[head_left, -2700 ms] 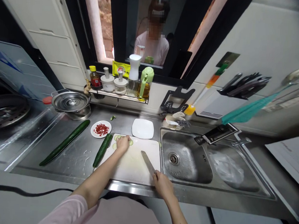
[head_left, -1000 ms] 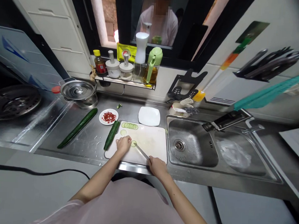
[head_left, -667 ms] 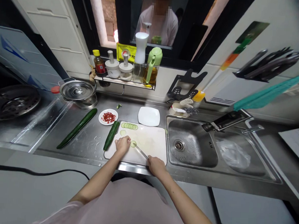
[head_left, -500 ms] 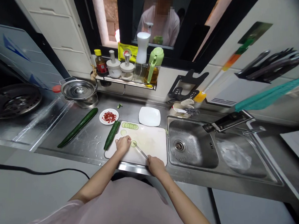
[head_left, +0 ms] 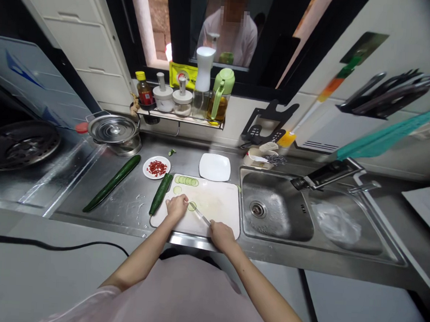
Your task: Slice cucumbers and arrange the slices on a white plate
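My right hand [head_left: 223, 234] is wrapped round the handle of a small knife [head_left: 202, 216]. The blade points up and left, its tip over a thin cucumber slice [head_left: 192, 207] on the white cutting board [head_left: 219, 205]. At that slice's left edge are the closed fingertips of my left hand [head_left: 176, 207], which appear to pinch it. An overlapping row of cucumber slices [head_left: 186, 180] lies along the board's upper left, with a single slice [head_left: 177, 190] below. A cut length of cucumber [head_left: 161, 195] rests across the board's left edge.
Left on the steel counter lies a whole cucumber [head_left: 112, 184]. Behind the board are a plate of small red pieces [head_left: 157, 167] and a white square plate [head_left: 215, 167]. The sink [head_left: 278, 203] adjoins on the right. A lidded pot [head_left: 115, 131] and a seasoning rack [head_left: 181, 116] stand behind.
My right hand and the knife have shifted slightly left, and the blade tip has moved a little up and left over the slice. My left hand stays in place.
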A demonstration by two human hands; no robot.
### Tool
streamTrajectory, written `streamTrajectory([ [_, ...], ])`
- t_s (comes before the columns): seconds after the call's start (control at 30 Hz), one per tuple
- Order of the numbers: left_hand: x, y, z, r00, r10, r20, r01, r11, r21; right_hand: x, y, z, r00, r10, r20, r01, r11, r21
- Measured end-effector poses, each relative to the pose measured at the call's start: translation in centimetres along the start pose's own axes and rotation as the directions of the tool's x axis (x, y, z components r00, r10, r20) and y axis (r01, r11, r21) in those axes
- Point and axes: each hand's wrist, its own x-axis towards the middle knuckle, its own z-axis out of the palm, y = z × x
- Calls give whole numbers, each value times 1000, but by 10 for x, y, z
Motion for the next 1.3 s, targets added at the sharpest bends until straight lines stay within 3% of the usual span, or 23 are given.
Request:
streamTrajectory([
  [0.53,-6,7,-4,1000,8,7,-8,999,45,-10,10,11,999,33,-14,-33,999,-2],
  [0.73,-14,11,6,990,118,-81,-112,991,72,-22,35,28,998,28,-55,-25,998,54],
  [1.0,-13,16,5,992,112,-53,-113,994,-10,-24,72,40,988,102,-120,-77,978,194],
  [1.3,-10,17,-3,992,118,-38,-119,992,-41,-12,66,31,985,91,-146,-60,977,206],
])
